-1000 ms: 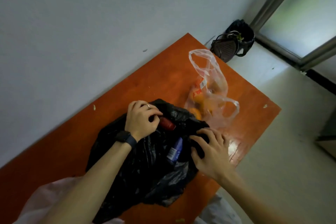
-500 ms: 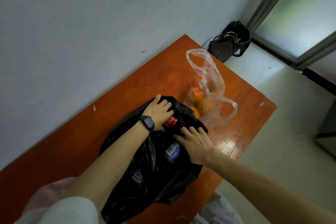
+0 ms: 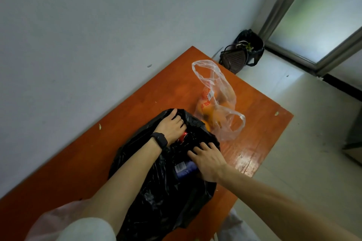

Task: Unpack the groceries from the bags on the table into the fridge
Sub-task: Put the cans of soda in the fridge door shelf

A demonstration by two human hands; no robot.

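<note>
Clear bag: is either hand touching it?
No, the left hand and the right hand are both on the black bag, while the clear bag lies beyond them on the table.

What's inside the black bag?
Inside the black bag, a red item shows beside the left hand and a blue labelled container partly under the right hand. Anything deeper is covered by plastic.

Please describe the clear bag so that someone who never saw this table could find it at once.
Find the orange table against the wall, then the black bag on it. The clear bag lies just beyond that, nearer the far corner; unlike the black one, it is see-through, with oranges visible inside.
</note>
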